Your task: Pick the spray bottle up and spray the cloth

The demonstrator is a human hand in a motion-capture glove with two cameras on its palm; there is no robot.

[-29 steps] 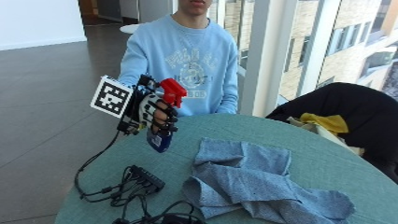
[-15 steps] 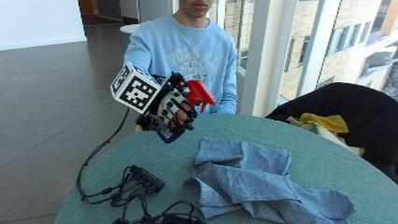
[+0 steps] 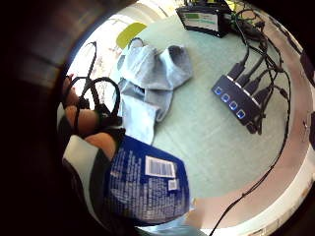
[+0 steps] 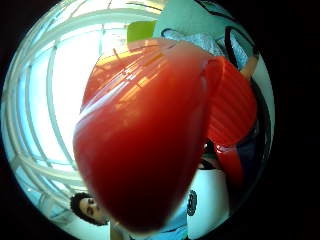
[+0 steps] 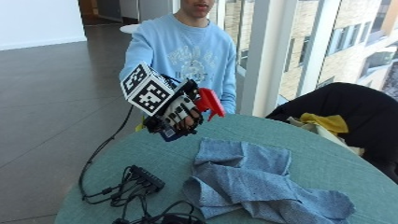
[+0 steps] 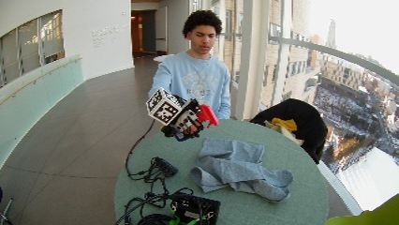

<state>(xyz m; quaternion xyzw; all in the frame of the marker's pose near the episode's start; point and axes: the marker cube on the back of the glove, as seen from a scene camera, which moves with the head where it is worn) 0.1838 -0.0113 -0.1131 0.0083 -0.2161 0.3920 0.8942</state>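
My gloved right hand (image 5: 181, 113) holds the spray bottle in the air above the table's left part, fingers curled round its neck. The red spray head (image 5: 210, 103) is tilted toward the crumpled blue-grey cloth (image 5: 249, 179), which lies on the green round table (image 5: 348, 175) below and to the right. The bottle's blue label (image 3: 147, 184) fills the little finger side palm view, with the cloth (image 3: 147, 78) beyond it. The red spray head (image 4: 150, 135) fills the thumb side palm view. In the wide outside view the hand (image 6: 186, 121) is level with the person's waist, over the table's near-left rim.
A black hub (image 5: 144, 177) with several cables lies on the table left of the cloth. A black box with a green label (image 6: 195, 208) sits at the near edge. A chair with a black jacket and a yellow item (image 5: 323, 122) stands at the right.
My hand has tilted the bottle further, swinging the red spray head to the right toward the cloth and lifting slightly. The cloth has not moved.
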